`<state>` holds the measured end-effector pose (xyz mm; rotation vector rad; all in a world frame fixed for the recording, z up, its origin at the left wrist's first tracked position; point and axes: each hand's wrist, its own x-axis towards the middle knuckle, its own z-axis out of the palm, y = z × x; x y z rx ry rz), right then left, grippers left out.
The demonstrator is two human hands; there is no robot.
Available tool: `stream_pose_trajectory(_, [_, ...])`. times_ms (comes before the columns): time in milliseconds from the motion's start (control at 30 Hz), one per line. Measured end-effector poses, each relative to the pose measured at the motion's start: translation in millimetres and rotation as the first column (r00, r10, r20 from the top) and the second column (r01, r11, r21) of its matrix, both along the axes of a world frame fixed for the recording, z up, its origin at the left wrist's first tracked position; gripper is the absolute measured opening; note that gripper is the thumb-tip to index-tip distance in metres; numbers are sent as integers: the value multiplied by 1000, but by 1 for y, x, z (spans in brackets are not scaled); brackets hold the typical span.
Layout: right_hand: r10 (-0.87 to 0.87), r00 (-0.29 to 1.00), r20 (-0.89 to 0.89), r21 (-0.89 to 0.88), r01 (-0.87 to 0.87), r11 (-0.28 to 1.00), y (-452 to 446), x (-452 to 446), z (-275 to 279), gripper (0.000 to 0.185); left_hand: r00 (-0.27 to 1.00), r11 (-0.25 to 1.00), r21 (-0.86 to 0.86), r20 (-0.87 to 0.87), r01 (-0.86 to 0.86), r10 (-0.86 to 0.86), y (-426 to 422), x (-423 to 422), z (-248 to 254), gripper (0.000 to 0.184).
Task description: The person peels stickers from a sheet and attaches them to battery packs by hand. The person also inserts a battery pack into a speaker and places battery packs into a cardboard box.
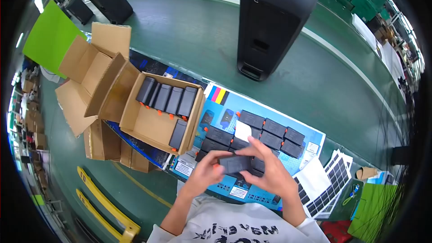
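A black rectangular block point(236, 164), which looks like a battery pack, is held between both hands above the printed board. My left hand point(205, 174) grips its left end, where a bit of orange shows. From the right, my right hand point(270, 171) holds the other end, with the thumb below and a finger along the top edge. Right by its raised index fingertip is a small white paper point(243, 131); whether the finger touches it I cannot tell. Rows of similar black blocks point(272, 140) with orange tips lie beneath and beyond the hands, partly hidden by them.
An open cardboard box point(143, 133) at left holds several black blocks. More opened cartons point(96, 69) stand beside it. Printed label sheets point(330, 182) lie at right. A large black speaker point(272, 22) stands beyond the table. Yellow bars point(105, 202) are at lower left.
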<state>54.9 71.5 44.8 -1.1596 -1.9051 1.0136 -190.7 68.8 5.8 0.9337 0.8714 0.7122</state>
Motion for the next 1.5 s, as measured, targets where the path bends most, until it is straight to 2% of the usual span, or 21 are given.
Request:
stream_pose_trajectory(33, [8, 1000, -20, -27, -8, 1000, -5, 3, -3, 98, 999, 994, 111, -38, -14, 18, 3, 12, 0, 43])
stream_pose_trajectory(100, [35, 999, 34, -17, -34, 999, -13, 10, -1, 102, 999, 998, 60, -27, -23, 25, 6, 23, 2, 39])
stream_pose_trajectory(167, [-67, 997, 33, -56, 69, 996, -21, 21, -2, 107, 997, 990, -116, 2, 82, -82, 12, 33, -1, 31])
stream_pose_trajectory(200, [-87, 995, -42, -5, 86, 996, -24, 30, -9, 110, 999, 992, -118, -2, 52, -53, 13, 41, -4, 27])
stream_pose_trajectory(233, [-165, 984, -71, 12, 166, 986, -25, 40, -9, 109, 998, 990, -131, 6, 57, -56, 15, 48, -3, 27])
stream_pose_trajectory(333, [-482, 870, -105, 25, 487, 873, -33, 76, -29, 94, 988, 961, -257, 83, -106, 132, 32, 69, -5, 32])
stream_pose_trajectory(433, [-724, 678, -127, -24, 728, 685, -36, 111, -51, 82, 945, 951, -175, 160, -256, 284, 68, 97, -1, 37])
stream_pose_trajectory(500, [-749, 650, -128, -36, 752, 658, -43, 131, -61, 76, 894, 927, -161, 252, -340, 372, 98, 118, 1, 38])
stream_pose_trajectory(567, [-765, 634, -111, -23, 768, 640, -46, 142, -67, 74, 878, 921, -164, 282, -353, 386, 128, 135, 8, 40])
stream_pose_trajectory(733, [-775, 626, -86, -9, 778, 629, -52, 151, -74, 70, 793, 875, -42, 405, -482, 455, 186, 166, 10, 42])
stream_pose_trajectory(900, [-821, 570, -46, 41, 822, 568, -66, 163, -82, 61, 801, 874, -19, 390, -486, 454, 200, 181, 10, 41])
stream_pose_trajectory(1033, [-842, 530, -101, -10, 845, 534, -82, 171, -82, 54, 834, 886, -1, 337, -464, 437, 194, 194, 9, 39])
stream_pose_trajectory(1100, [-843, 523, -121, -5, 849, 528, -91, 173, -80, 51, 817, 853, 64, 331, -518, 472, 193, 203, 9, 41])
stream_pose_trajectory(1167, [-850, 512, -123, -3, 857, 516, -102, 176, -78, 51, 812, 864, 24, 356, -503, 463, 194, 208, 10, 41])
stream_pose_trajectory(1233, [-852, 506, -135, 2, 860, 511, -113, 180, -77, 51, 696, 876, -112, 563, -470, 445, 198, 212, 10, 41])
stream_pose_trajectory(1400, [-871, 465, -158, 72, 885, 460, -140, 186, -79, 41, 723, 868, -72, 522, -491, 453, 210, 223, -1, 51])
stream_pose_trajectory(1433, [-884, 449, -126, 144, 890, 432, -147, 190, -85, 35, 694, 850, -97, 535, -517, 483, 210, 227, -3, 47])
stream_pose_trajectory(1500, [-897, 427, -115, 184, 896, 404, -157, 191, -85, 28, 682, 799, -119, 456, -590, 571, 202, 237, 4, 39])
